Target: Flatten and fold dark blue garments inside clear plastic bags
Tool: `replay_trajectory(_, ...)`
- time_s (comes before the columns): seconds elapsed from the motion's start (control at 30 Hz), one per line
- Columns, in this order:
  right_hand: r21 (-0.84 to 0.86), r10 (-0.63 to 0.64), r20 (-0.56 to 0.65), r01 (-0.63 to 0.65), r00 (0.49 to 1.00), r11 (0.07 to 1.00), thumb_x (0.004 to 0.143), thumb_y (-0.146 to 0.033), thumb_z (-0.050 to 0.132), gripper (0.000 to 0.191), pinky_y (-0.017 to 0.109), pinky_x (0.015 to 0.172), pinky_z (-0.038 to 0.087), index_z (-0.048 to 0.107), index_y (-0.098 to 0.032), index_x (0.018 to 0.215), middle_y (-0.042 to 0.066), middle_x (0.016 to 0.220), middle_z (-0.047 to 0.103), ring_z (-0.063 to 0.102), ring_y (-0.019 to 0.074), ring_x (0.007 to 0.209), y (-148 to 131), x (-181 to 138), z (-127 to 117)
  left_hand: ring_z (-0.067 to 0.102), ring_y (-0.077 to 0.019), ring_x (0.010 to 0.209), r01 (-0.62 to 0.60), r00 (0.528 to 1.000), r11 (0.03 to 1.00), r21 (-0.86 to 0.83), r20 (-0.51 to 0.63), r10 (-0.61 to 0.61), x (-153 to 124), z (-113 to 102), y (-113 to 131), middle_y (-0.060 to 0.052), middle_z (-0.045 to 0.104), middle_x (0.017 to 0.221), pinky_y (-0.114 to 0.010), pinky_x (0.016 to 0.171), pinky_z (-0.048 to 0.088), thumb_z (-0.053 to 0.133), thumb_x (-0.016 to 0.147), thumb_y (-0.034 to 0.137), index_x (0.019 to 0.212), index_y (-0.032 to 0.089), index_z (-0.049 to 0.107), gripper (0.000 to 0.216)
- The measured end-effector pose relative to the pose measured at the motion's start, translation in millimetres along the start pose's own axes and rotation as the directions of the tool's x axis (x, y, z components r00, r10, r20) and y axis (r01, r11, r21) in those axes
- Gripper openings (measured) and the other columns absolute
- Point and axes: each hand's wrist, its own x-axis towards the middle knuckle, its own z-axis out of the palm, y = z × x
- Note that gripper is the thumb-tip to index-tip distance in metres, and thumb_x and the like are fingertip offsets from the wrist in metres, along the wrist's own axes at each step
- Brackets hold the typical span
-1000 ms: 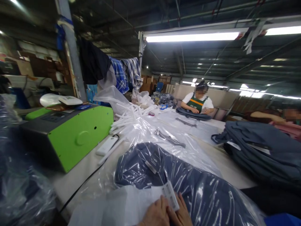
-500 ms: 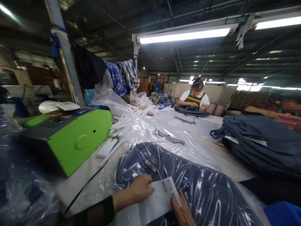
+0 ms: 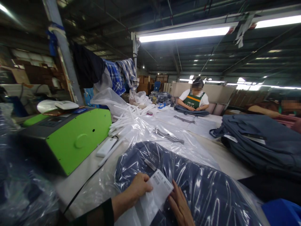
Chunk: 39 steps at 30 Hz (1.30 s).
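Note:
A dark blue backpack (image 3: 207,191) in a clear plastic bag lies on the table in front of me. Over it is a white sheet (image 3: 156,191) with printed barcodes near its upper end. My left hand (image 3: 138,188) pinches the left edge of this sheet between thumb and fingers. At its right edge is my right hand (image 3: 180,204), fingers stretched out and close together, resting against the sheet and the plastic. A small pale tag (image 3: 150,164) shows through the bag just above the sheet.
Left stands a green and black machine (image 3: 82,138), with a white power bank (image 3: 107,147) and cable beside it. White tubes (image 3: 128,117) are heaped behind. Dark backpacks (image 3: 258,135) are stacked at right. A co-worker (image 3: 194,97) handles a dark item across the table. A blue bin (image 3: 281,212) is front right.
The white sheet has tilted and its barcoded end has moved up and left. My right hand has slid slightly up along its edge. My left hand keeps its pinch.

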Motion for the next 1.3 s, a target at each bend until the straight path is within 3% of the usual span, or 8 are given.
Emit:
replay_trajectory(0.07,0.091,-0.011,0.021,0.009,1.0,0.996,0.097,-0.051,0.034,0.062,0.055,0.111,0.029,0.013,-0.027,0.15,0.007,0.139,0.049,0.04,0.0255,0.132,-1,-1,1,0.048,-0.0125,0.054,-0.014,0.995,0.999,-0.04,-0.099,0.01,2,-5,0,0.003,0.052,0.055,-0.022,0.05,0.031,0.047,0.052,0.017,0.06,0.015,0.055,0.011)
replay_trajectory(0.13,0.13,-0.018,0.03,0.014,0.999,0.991,0.097,-0.051,0.037,0.063,0.057,0.114,0.019,0.014,-0.028,0.15,0.006,0.138,0.05,0.034,0.0248,0.136,-4,-2,0,0.047,-0.0117,0.053,-0.04,0.989,0.997,-0.068,-0.143,0.03,4,-7,2,0.003,0.052,0.055,-0.022,0.05,0.03,0.046,0.054,0.018,0.061,0.015,0.056,0.012)
replay_trajectory(0.3,0.101,-0.01,0.023,0.008,1.0,0.995,0.095,-0.055,0.037,0.053,0.052,0.116,0.013,0.038,-0.031,0.143,-0.002,0.149,0.035,0.019,0.0259,0.141,-9,-5,-6,0.054,-0.0155,0.059,-0.076,0.996,0.99,-0.118,0.039,0.081,4,21,3,-0.001,0.062,0.062,-0.024,0.054,0.037,0.048,0.051,0.018,0.066,0.013,0.065,0.024)
replay_trajectory(0.47,0.095,0.087,0.151,-0.102,0.985,0.99,0.092,-0.061,0.036,0.06,0.048,0.116,0.012,0.035,-0.03,0.143,0.0,0.153,0.024,0.014,0.0257,0.142,-9,0,-12,0.055,-0.0169,0.065,-0.078,0.987,0.985,-0.154,0.129,0.099,9,48,-8,-0.003,0.065,0.069,-0.025,0.058,0.038,0.051,0.051,0.025,0.076,0.01,0.069,0.035)
replay_trajectory(0.6,0.162,0.099,0.07,-0.109,0.993,0.981,0.089,-0.067,0.039,0.066,0.045,0.115,0.015,0.044,-0.025,0.139,0.006,0.157,0.002,0.013,0.0283,0.142,-16,3,-13,0.056,-0.0191,0.066,-0.096,0.968,0.98,-0.174,0.212,0.132,11,52,-13,-0.003,0.063,0.067,-0.026,0.058,0.039,0.052,0.05,0.031,0.076,0.01,0.069,0.037)
replay_trajectory(0.73,0.222,0.049,0.007,-0.049,0.999,0.974,0.086,-0.067,0.044,0.061,0.046,0.114,0.021,0.056,-0.025,0.13,0.009,0.157,0.007,0.017,0.0302,0.14,-21,4,-11,0.057,-0.0207,0.071,-0.128,0.951,0.976,-0.176,0.258,0.172,10,58,-17,-0.003,0.062,0.067,-0.027,0.062,0.04,0.053,0.053,0.033,0.076,0.011,0.069,0.035)
replay_trajectory(0.93,0.298,0.063,-0.028,-0.052,0.998,0.953,0.084,-0.071,0.045,0.058,0.044,0.112,0.026,0.067,-0.027,0.116,0.012,0.154,0.02,0.025,0.0301,0.139,-20,5,-10,0.046,-0.0142,0.059,-0.175,0.946,0.979,-0.105,0.259,0.197,11,64,-23,-0.002,0.056,0.06,-0.024,0.054,0.032,0.05,0.055,0.03,0.061,0.012,0.065,0.024)
replay_trajectory(1.3,0.323,0.091,-0.029,-0.077,0.995,0.943,0.083,-0.071,0.044,0.056,0.045,0.112,0.027,0.073,-0.026,0.1,0.013,0.147,0.036,0.035,0.028,0.135,-23,6,-12,0.053,-0.0188,0.069,-0.227,0.92,0.97,-0.087,0.306,0.243,12,63,-30,-0.003,0.059,0.065,-0.026,0.062,0.04,0.046,0.055,0.023,0.064,0.013,0.066,0.024)
